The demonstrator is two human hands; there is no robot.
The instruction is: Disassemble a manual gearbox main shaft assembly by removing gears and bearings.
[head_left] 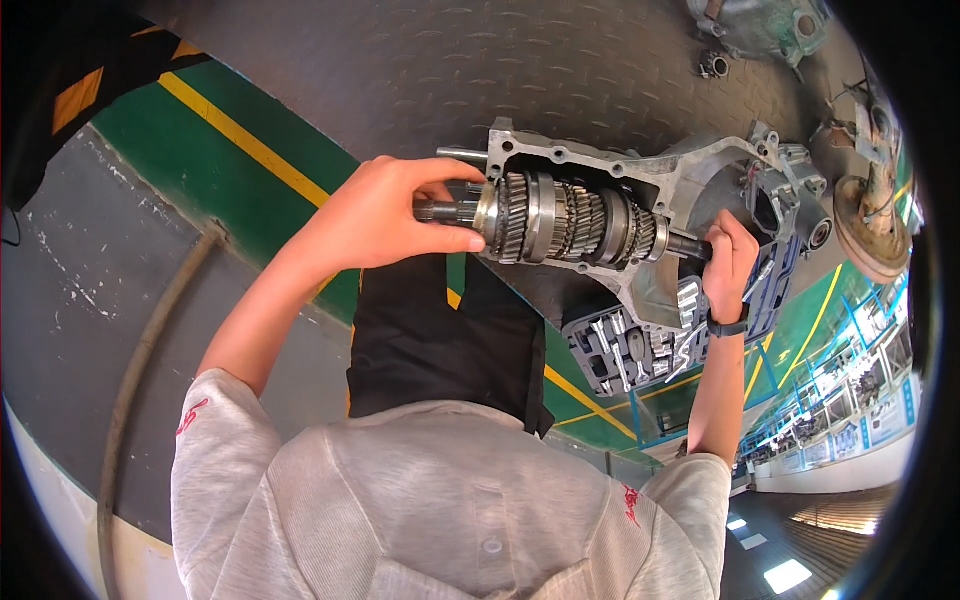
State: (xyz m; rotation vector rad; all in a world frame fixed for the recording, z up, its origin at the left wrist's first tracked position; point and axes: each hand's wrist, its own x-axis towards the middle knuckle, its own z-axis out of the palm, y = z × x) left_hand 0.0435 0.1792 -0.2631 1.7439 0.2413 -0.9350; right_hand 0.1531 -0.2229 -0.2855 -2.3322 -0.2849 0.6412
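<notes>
A gear shaft [541, 217] with several toothed gears and smooth rings lies lengthwise over an aluminium gearbox housing [640, 168]. My left hand [405, 215] grips its left end, thumb and fingers around the bearing beside the splined tip. At the opposite end, my right hand [733, 258] is closed around the thin dark shaft end. Whether the gears rest in the housing or hang just over it, I cannot tell. A thin metal rod [462, 155] sticks out of the housing's left side, above my left fingers.
An open socket set case [610, 352] lies near my right forearm. On the patterned metal tabletop [400, 70] are a small ring part [713, 66] and a greenish metal casting [765, 28]. A rusty round disc part [868, 232] stands far right. Someone's dark sleeve [85, 105] shows upper left.
</notes>
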